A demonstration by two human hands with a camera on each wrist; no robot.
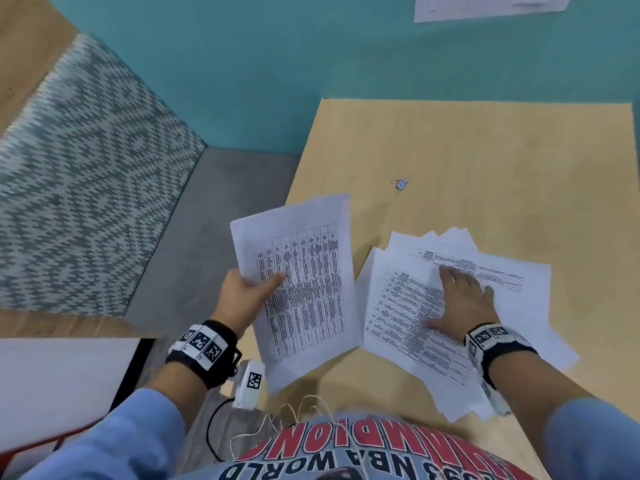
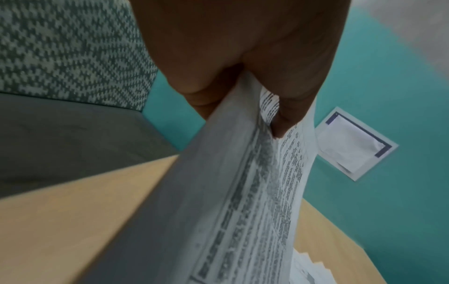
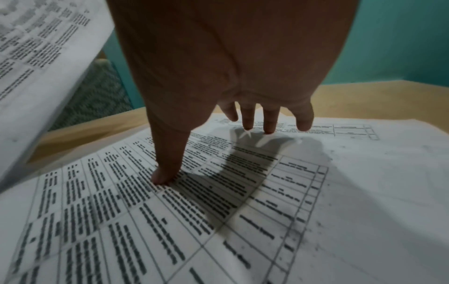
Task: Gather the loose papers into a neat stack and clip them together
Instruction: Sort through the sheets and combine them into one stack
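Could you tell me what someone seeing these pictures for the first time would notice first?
Probably the printed sheets that the left hand grips above the table's near left corner, and the fanned, untidy pile of papers on the wooden table under the flat right hand. Farther back on the table, apart from both, lies a small binder clip.

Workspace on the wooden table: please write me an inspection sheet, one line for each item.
Surface: light wooden table, bare at the far part.
Job's things: fanned loose papers lie on the table; held sheets are lifted at its left edge; binder clip lies apart, unused.
Clutter: nothing seen.
Hands: left hand grips the held sheets; right hand rests on the loose papers, fingers spread.
Cables: black cable and thin white cords near the body.
Surroundings: teal floor, patterned cushion, another paper on the floor.
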